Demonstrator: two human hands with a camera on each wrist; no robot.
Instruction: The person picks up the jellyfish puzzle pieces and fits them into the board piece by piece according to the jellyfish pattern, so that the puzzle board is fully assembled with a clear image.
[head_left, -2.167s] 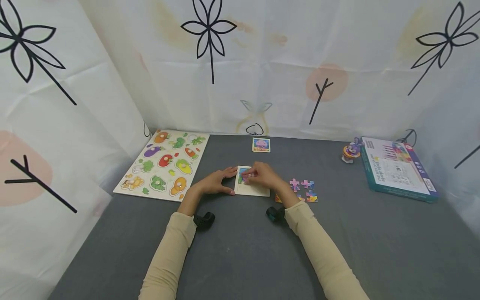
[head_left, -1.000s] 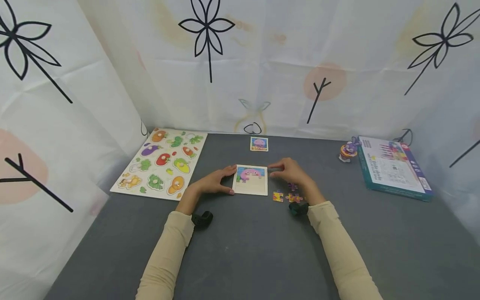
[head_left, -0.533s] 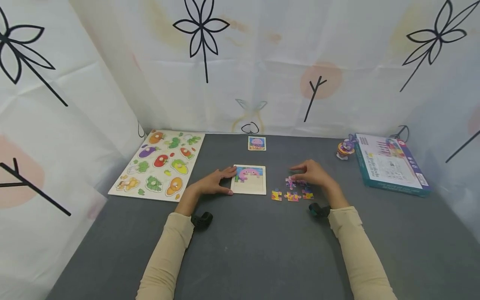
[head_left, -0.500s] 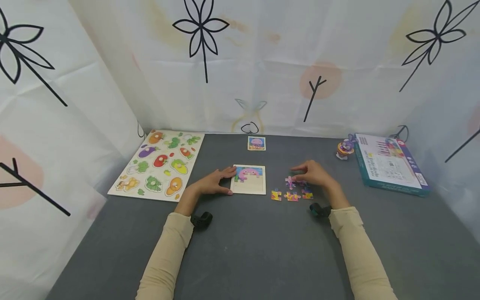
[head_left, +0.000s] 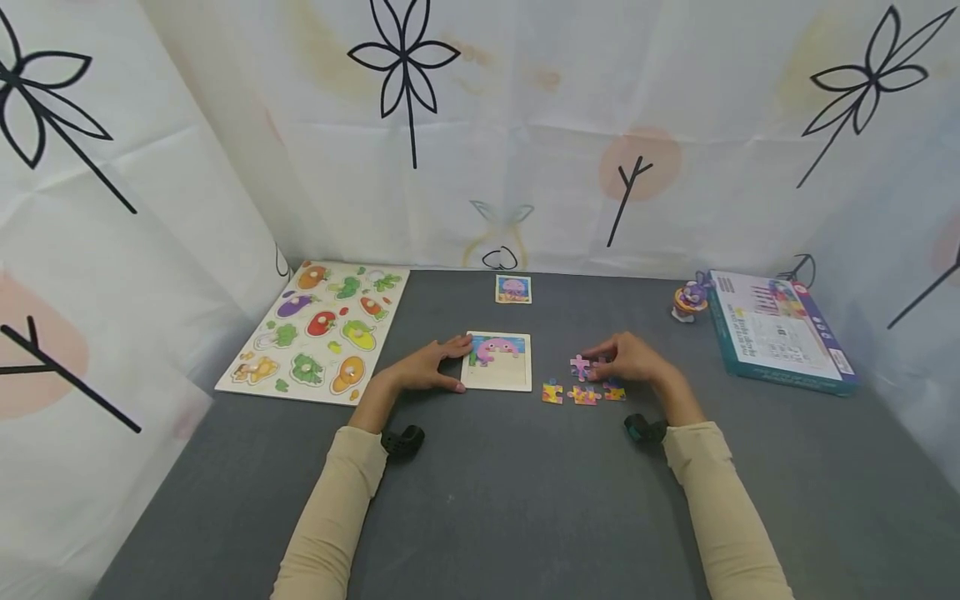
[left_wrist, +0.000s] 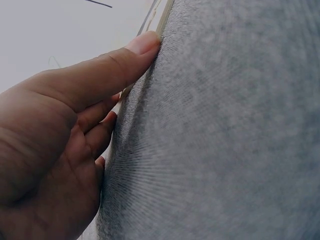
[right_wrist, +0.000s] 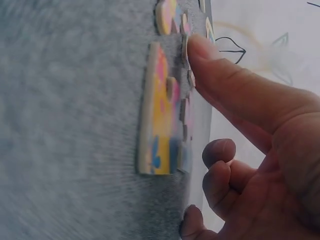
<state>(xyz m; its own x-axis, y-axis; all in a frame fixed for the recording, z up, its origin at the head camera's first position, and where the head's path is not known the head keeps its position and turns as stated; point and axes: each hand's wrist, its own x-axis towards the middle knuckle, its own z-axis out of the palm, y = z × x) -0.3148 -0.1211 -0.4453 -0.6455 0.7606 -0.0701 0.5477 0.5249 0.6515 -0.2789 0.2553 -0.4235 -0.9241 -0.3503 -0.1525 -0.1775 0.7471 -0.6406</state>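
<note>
Clock centred on the tray (head_left: 498, 377), seen from my remote station, 12 being away from the person. Left hand (head_left: 423, 367), at 9: unclenched, thumb and fingers spread wide, tips touching the tray's near side edge. Right hand (head_left: 633, 358), at 3: thumb and forefinger parted and lowered among the loose pieces; I cannot tell whether they pinch one, the forefinger being hidden in the wrist view. Tray: flat on the table (head_left: 465, 492), upper part filled with a pink figure on blue, lower part bare. Loose pieces: one pink piece (head_left: 580, 367), at 3, beside the right fingertips; others at 3, partly covered by that hand; three yellow pieces (head_left: 552, 392), between 3 and 4. Card (head_left: 513, 289), at 12. Vegetable board (head_left: 307, 392), at 9. Figurine (head_left: 690, 302), between 2 and 3, just beside a box (head_left: 787, 350). Against the head view half a second earlier, I record the right hand lower and nearer the pieces; left hand, tray and yellow pieces unchanged in place.
</note>
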